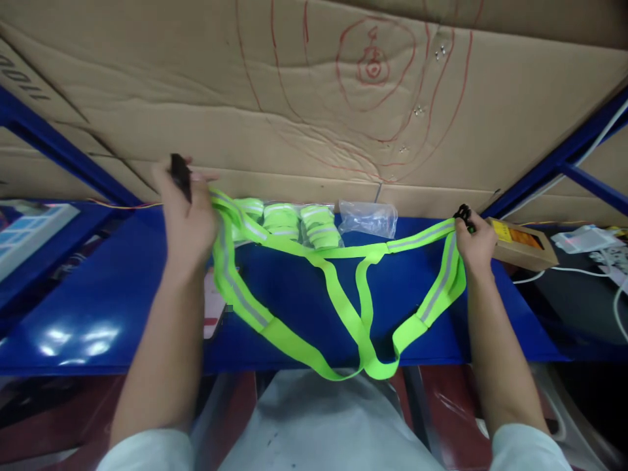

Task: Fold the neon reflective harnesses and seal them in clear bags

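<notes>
Scanning from the left: glossy blue bench offers my widest sideways room. Left hand raised, thumb and fingers closed about a dark clip; exact finger contact is too blurred to tell. Pale card lies beside that forearm, low and no obstacle.

Centre: neon reflective harness spans between both hands above the bench, loops sagging to its front edge. Reads light, soft, limp; not fragile, but prone to twist. I judge the hardware ends the best holds, striped webbing next; slack middle gives no steering. Behind it, bagged strap bundles, then a clear plastic bag, probably slippery; both limit forward travel, with the cardboard panel beyond.

Right: right hand pinching black buckle at the strap end. Cardboard box sits just beside it, white cables farther out: snag risk, tighter side.
</notes>
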{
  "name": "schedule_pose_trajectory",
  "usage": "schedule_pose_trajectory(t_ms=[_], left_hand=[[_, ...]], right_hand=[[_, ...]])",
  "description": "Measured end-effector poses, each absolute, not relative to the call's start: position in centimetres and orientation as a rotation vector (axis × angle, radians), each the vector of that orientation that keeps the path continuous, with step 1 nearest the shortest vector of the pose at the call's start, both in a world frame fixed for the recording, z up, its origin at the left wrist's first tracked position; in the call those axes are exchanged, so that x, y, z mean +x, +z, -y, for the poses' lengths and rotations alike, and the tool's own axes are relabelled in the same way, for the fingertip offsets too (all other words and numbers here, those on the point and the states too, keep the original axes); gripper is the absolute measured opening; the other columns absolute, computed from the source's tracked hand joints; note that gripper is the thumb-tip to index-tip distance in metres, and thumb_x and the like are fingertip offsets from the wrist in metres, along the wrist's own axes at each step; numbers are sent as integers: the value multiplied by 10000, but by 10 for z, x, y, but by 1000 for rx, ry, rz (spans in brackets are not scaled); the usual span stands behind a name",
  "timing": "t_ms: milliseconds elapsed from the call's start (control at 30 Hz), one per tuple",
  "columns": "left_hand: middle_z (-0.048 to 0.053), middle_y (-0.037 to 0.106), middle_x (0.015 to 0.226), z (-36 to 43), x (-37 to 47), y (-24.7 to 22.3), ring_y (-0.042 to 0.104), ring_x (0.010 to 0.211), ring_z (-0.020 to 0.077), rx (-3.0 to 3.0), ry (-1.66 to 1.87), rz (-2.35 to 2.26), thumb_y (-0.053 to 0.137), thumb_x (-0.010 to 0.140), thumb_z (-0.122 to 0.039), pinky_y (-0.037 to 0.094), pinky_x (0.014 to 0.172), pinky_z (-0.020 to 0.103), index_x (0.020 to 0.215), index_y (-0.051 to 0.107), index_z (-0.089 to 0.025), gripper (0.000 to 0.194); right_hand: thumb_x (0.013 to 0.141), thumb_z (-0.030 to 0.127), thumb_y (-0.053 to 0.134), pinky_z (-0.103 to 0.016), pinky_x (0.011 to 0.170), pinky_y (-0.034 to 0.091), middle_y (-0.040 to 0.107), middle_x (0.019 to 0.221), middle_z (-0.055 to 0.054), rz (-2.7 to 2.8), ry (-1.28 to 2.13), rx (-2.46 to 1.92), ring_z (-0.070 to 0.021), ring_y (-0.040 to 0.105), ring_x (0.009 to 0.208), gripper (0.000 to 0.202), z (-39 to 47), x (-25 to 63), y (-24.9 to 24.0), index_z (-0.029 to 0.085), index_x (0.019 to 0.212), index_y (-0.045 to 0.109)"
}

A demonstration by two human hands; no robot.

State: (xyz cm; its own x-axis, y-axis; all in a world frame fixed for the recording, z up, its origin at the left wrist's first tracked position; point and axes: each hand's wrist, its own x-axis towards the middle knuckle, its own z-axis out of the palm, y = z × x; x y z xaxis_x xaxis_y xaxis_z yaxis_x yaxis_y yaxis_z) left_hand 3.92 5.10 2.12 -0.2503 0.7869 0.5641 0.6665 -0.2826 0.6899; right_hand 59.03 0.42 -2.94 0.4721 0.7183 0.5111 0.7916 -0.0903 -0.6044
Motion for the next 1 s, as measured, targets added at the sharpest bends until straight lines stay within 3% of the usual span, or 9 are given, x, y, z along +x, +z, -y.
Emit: schedule_pose_trajectory(t_ms=[100, 200, 267, 367, 467, 600, 767, 1000], left_hand=[[13, 652, 1194, -63, 57, 17, 638, 815, 87, 1790, 1594, -1661, 428, 1032, -638, 591, 798, 294, 1367, 340, -214, 548], [53, 678, 1151, -54, 93, 10, 668, 982, 160, 1930, 1431, -1771, 512, 1036, -409, 567, 919, 336, 1314, 485, -170, 367], [109, 663, 1273, -33, 125, 3, 652, 1162, 236, 2129, 1248, -1832, 510, 1007, -279, 539, 1004, 381, 1322, 530, -164, 336], [103, 657, 1275, 7, 170, -12, 710, 1022, 268, 2367, 746, -1900, 563, 956, -266, 582, 818, 371, 1355, 557, -214, 402], [107, 644, 1279, 34, 195, -25, 718, 1020, 276, 2512, 463, -1812, 591, 937, -269, 579, 720, 349, 1421, 520, -208, 493], [123, 637, 1284, 42, 202, -32, 708, 1077, 270, 2536, 394, -1749, 573, 963, -316, 577, 698, 332, 1488, 453, -172, 558], [157, 624, 1308, 38, 198, -36, 708, 1064, 278, 2531, 340, -1764, 508, 992, -329, 581, 693, 348, 1534, 393, -125, 591], [171, 589, 1343, 42, 198, -36, 700, 1092, 291, 2477, 368, -1692, 510, 990, -342, 592, 703, 346, 1569, 329, -165, 632]], right_hand=[[924, 307, 574, -374, 978, 505, 738, 1169, -220, 1272, -44, -1844, -268, 680, 1081, 509, -21, 584, -34, 37, 1338, 698], [919, 242, 537, -412, 1070, 468, 663, 1265, -195, 1295, -109, -1806, -266, 616, 1192, 517, -23, 554, -38, 82, 1393, 665], [935, 240, 523, -432, 1040, 495, 596, 1297, -178, 1391, -258, -1729, -275, 609, 1197, 513, -12, 519, -40, 148, 1424, 652], [909, 158, 534, -374, 874, 565, 578, 1302, -140, 1814, -454, -1551, -251, 639, 1098, 564, 15, 462, -46, 250, 1459, 622], [847, 62, 525, -325, 800, 578, 621, 1197, -115, 2151, -572, -1258, -231, 638, 1036, 633, 36, 422, -57, 244, 1446, 621], [862, 34, 495, -330, 853, 593, 629, 1172, -126, 2287, -484, -1076, -225, 633, 1041, 710, 45, 404, -67, 196, 1553, 484], [876, 50, 499, -345, 809, 604, 600, 1162, -122, 2200, -426, -1125, -245, 638, 1057, 798, 43, 409, -64, 277, 1630, 365], [882, 65, 489, -356, 787, 624, 574, 1215, -156, 2308, -343, -1151, -264, 647, 1069, 898, 53, 393, -66, 257, 1692, 153]])
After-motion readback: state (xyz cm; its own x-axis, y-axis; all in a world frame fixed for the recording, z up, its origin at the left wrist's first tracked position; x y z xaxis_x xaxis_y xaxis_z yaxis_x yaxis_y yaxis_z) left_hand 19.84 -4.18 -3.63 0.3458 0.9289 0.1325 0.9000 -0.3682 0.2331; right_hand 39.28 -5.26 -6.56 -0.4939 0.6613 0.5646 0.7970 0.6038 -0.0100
